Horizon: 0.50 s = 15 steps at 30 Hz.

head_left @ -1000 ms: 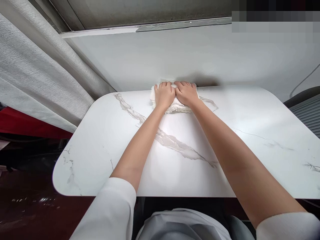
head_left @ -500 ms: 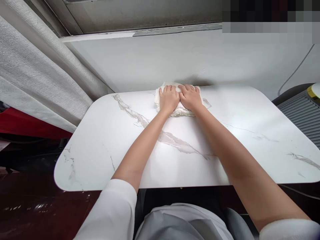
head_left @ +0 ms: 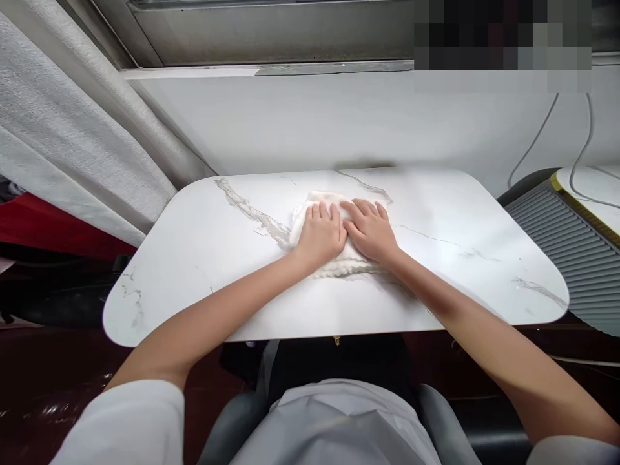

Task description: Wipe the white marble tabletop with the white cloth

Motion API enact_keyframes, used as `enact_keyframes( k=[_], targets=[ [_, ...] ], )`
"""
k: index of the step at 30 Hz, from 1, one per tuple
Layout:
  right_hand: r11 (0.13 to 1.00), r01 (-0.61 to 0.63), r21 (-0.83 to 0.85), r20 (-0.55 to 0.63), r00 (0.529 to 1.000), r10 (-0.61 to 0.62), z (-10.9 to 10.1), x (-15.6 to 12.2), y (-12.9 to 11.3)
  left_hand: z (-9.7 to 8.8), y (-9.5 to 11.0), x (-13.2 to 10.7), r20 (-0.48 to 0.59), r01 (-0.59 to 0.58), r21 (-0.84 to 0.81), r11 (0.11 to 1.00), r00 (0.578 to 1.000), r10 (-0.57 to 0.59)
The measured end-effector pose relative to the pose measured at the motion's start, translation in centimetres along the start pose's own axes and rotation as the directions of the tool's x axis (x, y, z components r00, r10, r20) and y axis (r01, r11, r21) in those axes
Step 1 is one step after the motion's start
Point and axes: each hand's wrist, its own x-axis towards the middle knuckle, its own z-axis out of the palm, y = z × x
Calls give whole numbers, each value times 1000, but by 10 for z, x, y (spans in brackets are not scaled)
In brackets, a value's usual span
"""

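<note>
A folded white cloth (head_left: 345, 266) with a ruffled front edge lies on the white marble-patterned table (head_left: 188, 245). My left hand (head_left: 321, 234) rests palm down on the cloth's left part, fingers stretched forward and lying flat. On its right part, my right hand (head_left: 372, 229) also presses flat, with fingers a little spread. The thumbs come close together at the cloth's middle. Both palms hide much of the cloth.
A pale wall (head_left: 271, 123) stands behind the table's far edge. Light curtains (head_left: 97, 123) hang at the left. To the right is a ribbed grey cabinet (head_left: 566, 239), with cables (head_left: 535, 139) running down the wall above it.
Both hands and the cloth have slid from the table's far edge back toward me, to around the middle of its depth. My elbows are bent further outward. The view has shifted slightly.
</note>
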Motion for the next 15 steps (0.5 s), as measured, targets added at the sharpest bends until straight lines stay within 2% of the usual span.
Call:
enact_keyframes(
  k=[3,6,9,12,15],
  targets=[
    [999,38,38,25,999,-39,-6,-24,-4,-14,9,-25,61,-70,127,989,996,63],
    [997,68,28,37,997,-69,-12,-49,-7,-25,19,-46,103,-140,179,974,987,123],
    [996,93,5,31,995,-93,-16,-74,-9,-31,31,-65,86,-164,175,971,985,150],
    [995,98,-9,18,995,-98,-21,-93,-9,-31,43,-79,78,-126,159,979,990,115],
    [997,78,-22,16,997,-77,-24,-104,-7,-25,52,-85,57,-103,46,994,993,101]
  ],
)
